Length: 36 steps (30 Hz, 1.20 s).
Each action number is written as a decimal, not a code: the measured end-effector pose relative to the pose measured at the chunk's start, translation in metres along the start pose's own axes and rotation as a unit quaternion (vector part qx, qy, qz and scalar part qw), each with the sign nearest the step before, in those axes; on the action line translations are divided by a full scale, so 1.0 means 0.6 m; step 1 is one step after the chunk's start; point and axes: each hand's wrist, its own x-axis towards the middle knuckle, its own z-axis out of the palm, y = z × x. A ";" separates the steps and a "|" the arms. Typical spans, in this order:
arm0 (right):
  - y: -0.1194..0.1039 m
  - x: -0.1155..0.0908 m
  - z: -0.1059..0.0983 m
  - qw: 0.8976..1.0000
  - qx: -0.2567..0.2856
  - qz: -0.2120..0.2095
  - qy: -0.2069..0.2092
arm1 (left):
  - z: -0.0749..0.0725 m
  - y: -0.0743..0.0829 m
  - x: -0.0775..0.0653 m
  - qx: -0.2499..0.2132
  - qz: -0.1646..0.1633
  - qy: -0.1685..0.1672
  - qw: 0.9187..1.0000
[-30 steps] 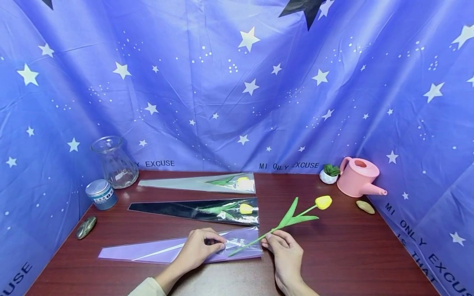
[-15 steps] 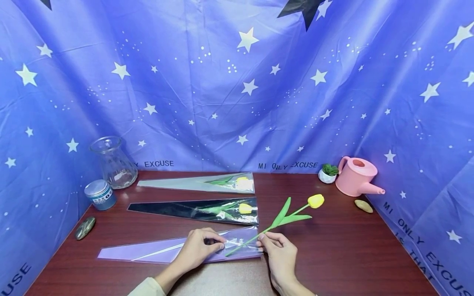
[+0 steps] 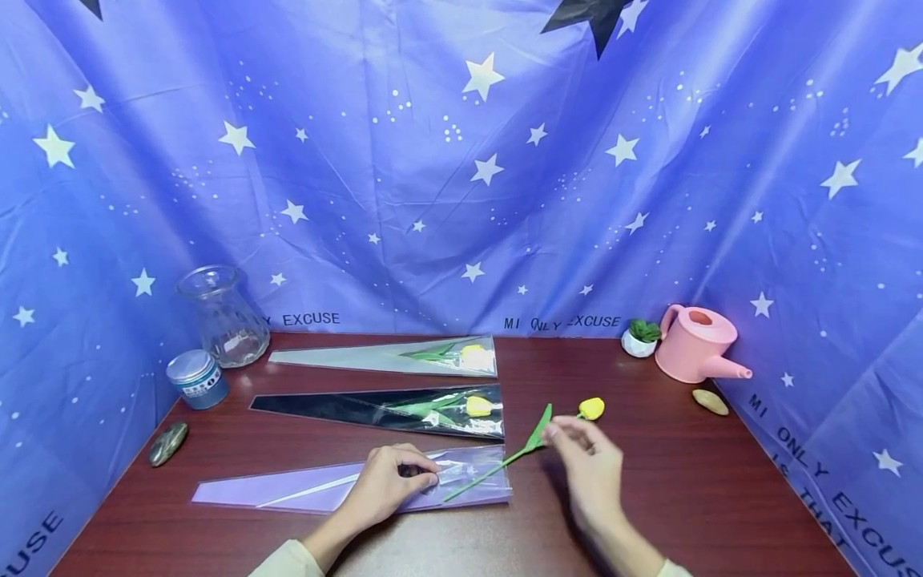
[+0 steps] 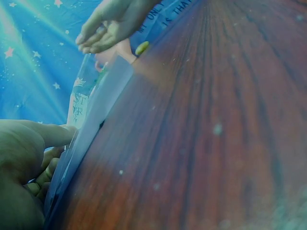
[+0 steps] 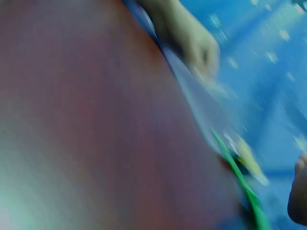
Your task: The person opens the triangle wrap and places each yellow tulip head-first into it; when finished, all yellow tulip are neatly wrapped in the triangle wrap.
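Observation:
My left hand point(image 3: 392, 481) pinches the clear film of a purple flower sleeve point(image 3: 252, 490) lying near the front of the table. A yellow tulip point(image 3: 591, 409) with a green stem point(image 3: 497, 469) lies to the right, its stem end overlapping the sleeve's wide mouth. Whether that end is under or over the film I cannot tell. My right hand point(image 3: 594, 465) hovers around the leaves with loosely bent fingers, hiding one leaf and part of the stem. In the blurred right wrist view, the stem point(image 5: 240, 177) is apart from the visible fingertip point(image 5: 300, 191).
Behind lie a black sleeve point(image 3: 310, 403) and a grey sleeve point(image 3: 332, 358), each with a yellow tulip inside. A glass vase point(image 3: 231, 320), blue jar point(image 3: 198, 381) and dark stone point(image 3: 169, 443) stand left. A pink watering can point(image 3: 695, 344), potted succulent point(image 3: 639, 340) and pale stone point(image 3: 710, 402) are right.
The right hand first moved the tulip slightly left, then let go of its stem and shifted right and up towards the leaves. The tulip's head sank lower. The left hand stayed put.

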 end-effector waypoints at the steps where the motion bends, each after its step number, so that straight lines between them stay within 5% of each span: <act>1: -0.007 0.020 -0.013 1.000 -0.021 -0.016 -0.004 | 0.000 0.000 0.000 -0.001 0.001 0.000 1.000; 7: -0.014 0.140 -0.096 0.982 -0.141 -0.086 -0.096 | -0.001 -0.004 0.000 0.006 -0.005 0.002 1.000; 15: 0.010 0.232 -0.149 0.930 -0.219 -0.099 -0.277 | -0.001 -0.004 0.001 0.003 -0.006 0.004 1.000; 23: 0.033 0.265 -0.152 0.891 -0.242 -0.098 -0.371 | 0.001 -0.003 0.001 -0.004 -0.001 -0.001 1.000; 31: 0.052 0.271 -0.151 0.852 -0.289 -0.133 -0.416 | 0.000 0.000 0.001 -0.003 0.000 -0.002 1.000; 36: 0.055 0.268 -0.147 0.839 -0.306 -0.153 -0.422 | -0.001 0.000 0.001 -0.003 -0.001 -0.002 1.000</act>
